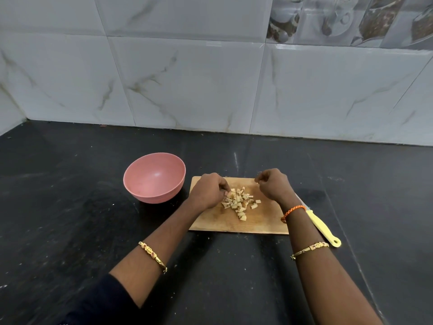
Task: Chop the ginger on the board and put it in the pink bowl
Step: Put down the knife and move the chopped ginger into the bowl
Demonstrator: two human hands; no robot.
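Chopping looks done: ginger [240, 201] is a loose pile of small chunks on the board [218, 221], sitting between the two hands. Knife [324, 228] is down on the surface just right of the right wrist, nobody holding it.

Left hand [207, 192]: fingers curled down into the left edge of the pile, looks like a pinch on a few pieces, though the actual contact is hidden.

Right hand [273, 185]: fingers curled above the board's far right area, just off the pile; can't tell if they hold anything.

Pink bowl [154, 178] is just left of the left hand, apart from the board, no ginger visible inside.

Remaining, by my read: the whole transfer. Gather the pile, move it left into the bowl, sweep the stray bits.
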